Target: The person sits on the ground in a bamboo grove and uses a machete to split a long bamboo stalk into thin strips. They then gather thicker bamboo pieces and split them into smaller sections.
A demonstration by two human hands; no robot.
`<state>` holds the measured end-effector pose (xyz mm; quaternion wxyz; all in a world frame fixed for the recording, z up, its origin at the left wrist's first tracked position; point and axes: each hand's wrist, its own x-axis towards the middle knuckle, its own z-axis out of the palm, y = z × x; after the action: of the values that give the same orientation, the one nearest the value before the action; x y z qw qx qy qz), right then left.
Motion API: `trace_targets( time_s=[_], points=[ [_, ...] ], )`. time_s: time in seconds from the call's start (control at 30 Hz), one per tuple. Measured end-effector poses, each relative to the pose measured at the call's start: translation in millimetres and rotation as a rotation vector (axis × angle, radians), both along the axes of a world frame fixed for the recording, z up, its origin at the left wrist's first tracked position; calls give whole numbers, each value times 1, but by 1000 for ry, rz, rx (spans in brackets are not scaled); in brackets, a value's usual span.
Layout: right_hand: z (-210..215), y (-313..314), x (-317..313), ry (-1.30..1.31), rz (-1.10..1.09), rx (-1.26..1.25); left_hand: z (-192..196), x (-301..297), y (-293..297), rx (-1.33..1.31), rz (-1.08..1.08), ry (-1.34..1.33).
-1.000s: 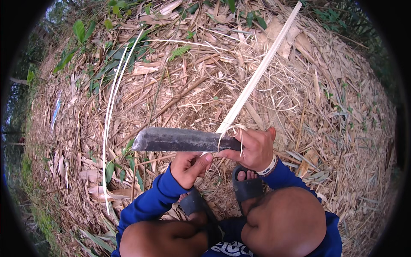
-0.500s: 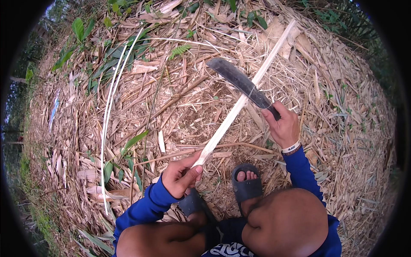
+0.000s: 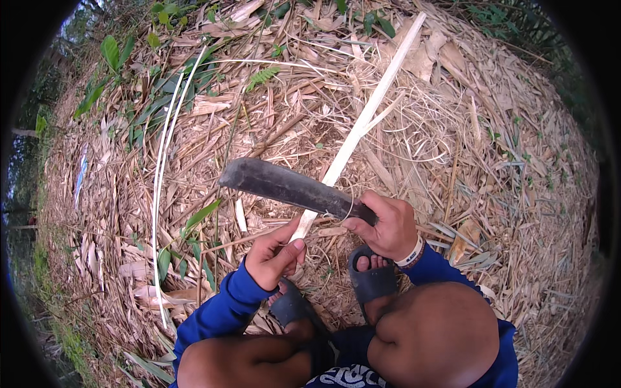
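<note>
Head view, left hand (image 3: 274, 256) gripping a pale strip (image 3: 354, 138), right hand (image 3: 392, 226) clasping a dark machete (image 3: 279, 183), seemingly by its handle (image 3: 367, 214)

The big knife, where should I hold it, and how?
Probably by the knife's handle end, coming from the right with a closed hand, as the right hand grips it. The long, broad blade points left and crosses in front of the pale strip, which the left hand holds, so keep fingers off the blade.
</note>
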<state>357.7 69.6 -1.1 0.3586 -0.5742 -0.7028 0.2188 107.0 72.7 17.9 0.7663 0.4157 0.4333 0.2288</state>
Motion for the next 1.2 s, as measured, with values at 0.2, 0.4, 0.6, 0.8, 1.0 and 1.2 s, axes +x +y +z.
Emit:
trace_targets(
  time_s=[0.2,0.4,0.6,0.8,1.0,1.2],
  points=[
    [4,10,7,-81,-1,-34,2,-1,-6,227,-131,144],
    [11,8,18,-184,-74,37,12,-7,-11,85,-121,75],
    [20,14,35,-250,-120,35,8,-28,-17,62,-126,39],
    [20,12,35,-283,-80,41,9,-42,-24,42,-108,51],
    [9,24,80,-240,-288,-74,6,-72,-37,58,-164,137],
    [10,20,96,-352,-237,3,-8,-95,-39,-95,-110,-13]
  ],
)
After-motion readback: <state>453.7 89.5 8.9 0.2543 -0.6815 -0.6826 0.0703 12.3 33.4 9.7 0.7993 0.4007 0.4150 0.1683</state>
